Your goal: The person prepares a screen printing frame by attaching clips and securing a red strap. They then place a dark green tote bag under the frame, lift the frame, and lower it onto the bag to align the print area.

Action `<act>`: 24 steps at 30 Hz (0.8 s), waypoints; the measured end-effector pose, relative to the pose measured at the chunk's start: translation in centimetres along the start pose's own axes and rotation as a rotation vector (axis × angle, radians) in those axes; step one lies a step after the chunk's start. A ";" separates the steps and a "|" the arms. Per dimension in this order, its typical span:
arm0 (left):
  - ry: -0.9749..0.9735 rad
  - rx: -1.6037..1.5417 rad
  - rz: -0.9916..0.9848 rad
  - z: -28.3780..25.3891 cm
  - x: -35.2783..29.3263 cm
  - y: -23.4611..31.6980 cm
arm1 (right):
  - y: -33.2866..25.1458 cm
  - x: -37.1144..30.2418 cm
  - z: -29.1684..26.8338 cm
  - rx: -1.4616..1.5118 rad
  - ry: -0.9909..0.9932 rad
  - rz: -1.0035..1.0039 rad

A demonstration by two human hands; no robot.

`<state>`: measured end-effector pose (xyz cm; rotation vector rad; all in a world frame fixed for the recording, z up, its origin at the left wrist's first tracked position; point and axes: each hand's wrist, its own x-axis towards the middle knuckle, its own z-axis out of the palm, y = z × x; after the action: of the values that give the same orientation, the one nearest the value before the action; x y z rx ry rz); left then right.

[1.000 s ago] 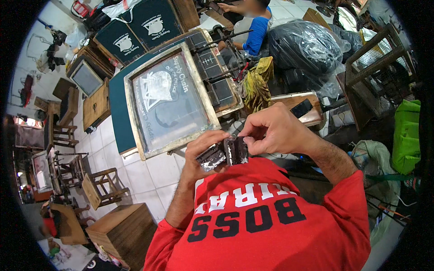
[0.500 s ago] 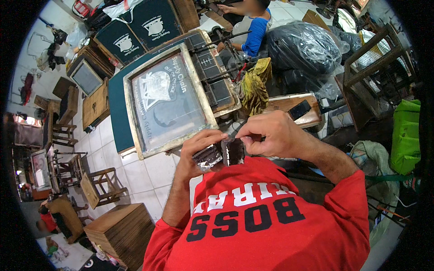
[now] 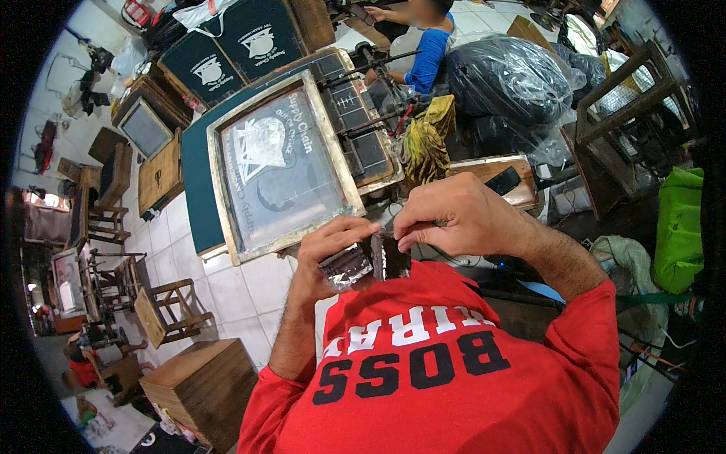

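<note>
Just above the chest of my red shirt, my left hand [image 3: 327, 246] is closed around a small dark pack [image 3: 349, 269]. Silver foil shows on it, and a dark flap [image 3: 393, 257] with a light edge stands at its right. My right hand [image 3: 454, 218] is at the top of that flap, thumb and forefinger drawn together in a pinch. Whatever lies between those fingertips is too small or hidden to name. Beyond my hands a framed printing screen [image 3: 291, 170] with a pale mesh and printed design rests on a dark green panel [image 3: 198, 178].
A metal clamp frame [image 3: 378, 125] with a stained yellow cloth [image 3: 425, 144] adjoins the screen. A phone [image 3: 503, 181] lies on a wooden board at right. Boards are stacked [image 3: 200, 393] at lower left, near a wooden stool [image 3: 172, 312]. Another person in blue [image 3: 429, 57] sits beyond.
My right hand has shifted slightly, its fingers curling lower and closer to the flap. The pack tilts a little in my left hand, showing more foil.
</note>
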<state>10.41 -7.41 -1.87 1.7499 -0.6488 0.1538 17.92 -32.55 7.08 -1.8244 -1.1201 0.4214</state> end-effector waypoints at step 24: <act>0.108 0.046 -0.044 -0.3 -2.1 0.5 | 0.8 0.3 3.4 -0.244 0.099 -0.199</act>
<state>8.49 -6.49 -2.30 1.7860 -0.5309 0.2331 16.19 -30.63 4.76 -1.8961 -1.3141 0.0791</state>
